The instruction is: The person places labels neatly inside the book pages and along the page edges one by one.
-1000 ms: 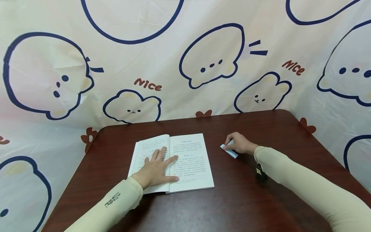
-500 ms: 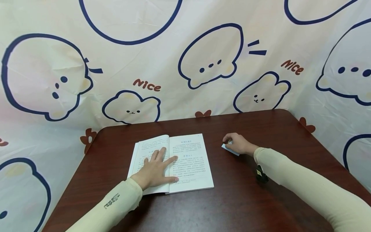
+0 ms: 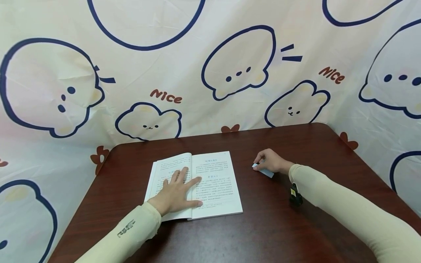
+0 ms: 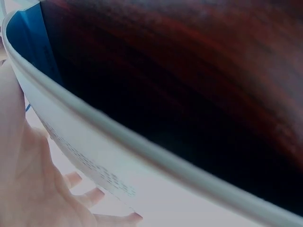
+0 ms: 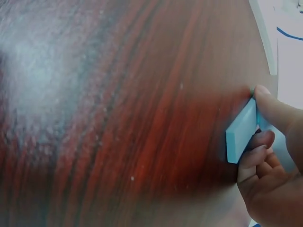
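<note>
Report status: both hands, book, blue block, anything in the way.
Left hand spread across open book. Right hand grips pale blue block, right of book. In the way: left hand hides part of left page.

Pale glare (right wrist view) whitens the tabletop (image 5: 42, 80); the head view is bright.

Head camera is looking forward and down from the near side of the table (image 3: 266, 226), taking in both far corners. Left wrist camera is sitting very close to the open book (image 4: 123, 158), catching the left grip (image 4: 42, 184). Right wrist camera is facing the tabletop close up. Head and right wrist views are sharing the blue block (image 5: 242, 133); head and left wrist, the book.
</note>
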